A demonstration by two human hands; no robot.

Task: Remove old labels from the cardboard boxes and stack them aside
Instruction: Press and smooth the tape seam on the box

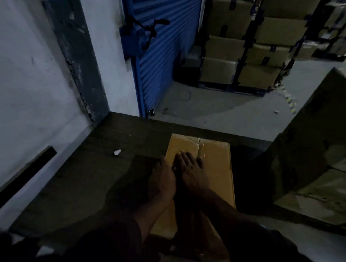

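A flat tan cardboard box [216,171] lies on a dark table [100,167], sealed down its middle with a strip of clear tape [201,149]. Both my hands lie on the box top, side by side. My right hand [192,172] rests flat with straight fingers beside the tape strip. My left hand [163,177] sits at the box's left edge, its fingers extended along that edge. The light is dim, so no label is discernible on the box. A small white paper scrap [117,152] lies on the table to the left.
A large open cardboard box [314,155] stands close on the right. Beyond the table's far edge are a grey floor, a blue roller shutter [163,58], and racks stacked with cardboard boxes [239,54]. A white wall runs along the left.
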